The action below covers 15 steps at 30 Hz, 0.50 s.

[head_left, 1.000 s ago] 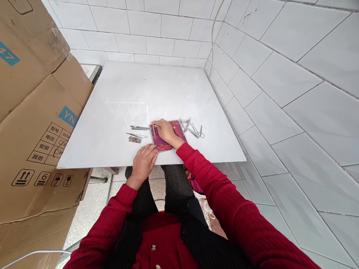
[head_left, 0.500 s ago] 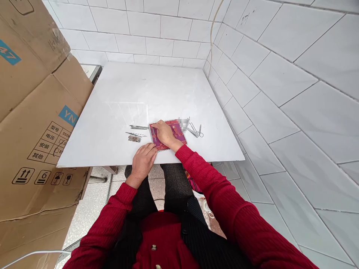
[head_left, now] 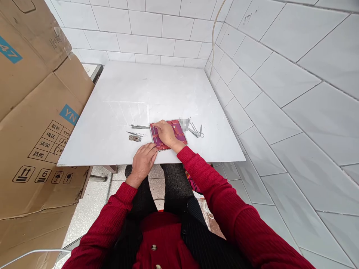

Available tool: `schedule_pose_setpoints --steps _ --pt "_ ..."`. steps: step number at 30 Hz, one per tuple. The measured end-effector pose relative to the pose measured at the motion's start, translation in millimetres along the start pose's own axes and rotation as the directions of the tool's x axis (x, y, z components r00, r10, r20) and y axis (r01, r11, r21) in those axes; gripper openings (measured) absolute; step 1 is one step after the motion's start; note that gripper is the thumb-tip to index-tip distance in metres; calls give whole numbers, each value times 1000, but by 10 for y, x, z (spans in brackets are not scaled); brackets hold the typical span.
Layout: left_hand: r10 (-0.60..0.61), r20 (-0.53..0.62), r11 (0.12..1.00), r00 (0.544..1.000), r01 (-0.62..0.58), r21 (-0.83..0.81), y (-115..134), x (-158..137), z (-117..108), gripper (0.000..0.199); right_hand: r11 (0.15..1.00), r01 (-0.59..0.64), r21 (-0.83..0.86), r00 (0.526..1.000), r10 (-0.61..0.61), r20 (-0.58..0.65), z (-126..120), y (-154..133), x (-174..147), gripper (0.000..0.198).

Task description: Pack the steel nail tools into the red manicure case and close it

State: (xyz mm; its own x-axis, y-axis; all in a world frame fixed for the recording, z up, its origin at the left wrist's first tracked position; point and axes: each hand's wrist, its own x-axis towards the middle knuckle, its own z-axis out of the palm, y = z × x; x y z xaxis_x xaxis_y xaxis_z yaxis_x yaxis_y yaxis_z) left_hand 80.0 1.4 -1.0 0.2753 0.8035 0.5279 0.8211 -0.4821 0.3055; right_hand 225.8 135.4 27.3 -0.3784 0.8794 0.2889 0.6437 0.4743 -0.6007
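A red and purple manicure case (head_left: 183, 136) lies spread flat near the table's front edge. At its lower left corner my left hand (head_left: 143, 160) is closed on the rim, fingers over the edge and thumb lower down. My right hand (head_left: 166, 133) reaches across the case, its fingertips pressed together at the upper left part; anything small between them is hidden. Left of the case lie slim metal tools (head_left: 139, 127), a thin pointed tool (head_left: 136, 134) and nail clippers (head_left: 135, 138). On the right are small scissors (head_left: 200, 131) and another nail clipper (head_left: 193, 132).
The white table (head_left: 126, 82) meets tiled walls (head_left: 174, 22) at the back and right. A big cardboard box (head_left: 42, 112) stands close along the left side. A pale cable (head_left: 214, 37) hangs down the corner. A blurred patch (head_left: 184, 124) covers something beside the case.
Both hands stay at nearly the same places on the case; my right fingers shift only slightly. The loose tools have not moved, and the view has tilted a little.
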Motion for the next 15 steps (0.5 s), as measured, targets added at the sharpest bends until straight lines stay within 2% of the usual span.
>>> schedule_pose_setpoints --steps 5,15 --pt "-5 -5 1000 1000 5 -6 11 0 2 28 991 8 133 995 5 -97 -69 66 -67 41" --pt "10 -5 1000 1000 -10 14 21 -6 -6 27 989 6 145 994 10 -111 -18 110 -122 40"
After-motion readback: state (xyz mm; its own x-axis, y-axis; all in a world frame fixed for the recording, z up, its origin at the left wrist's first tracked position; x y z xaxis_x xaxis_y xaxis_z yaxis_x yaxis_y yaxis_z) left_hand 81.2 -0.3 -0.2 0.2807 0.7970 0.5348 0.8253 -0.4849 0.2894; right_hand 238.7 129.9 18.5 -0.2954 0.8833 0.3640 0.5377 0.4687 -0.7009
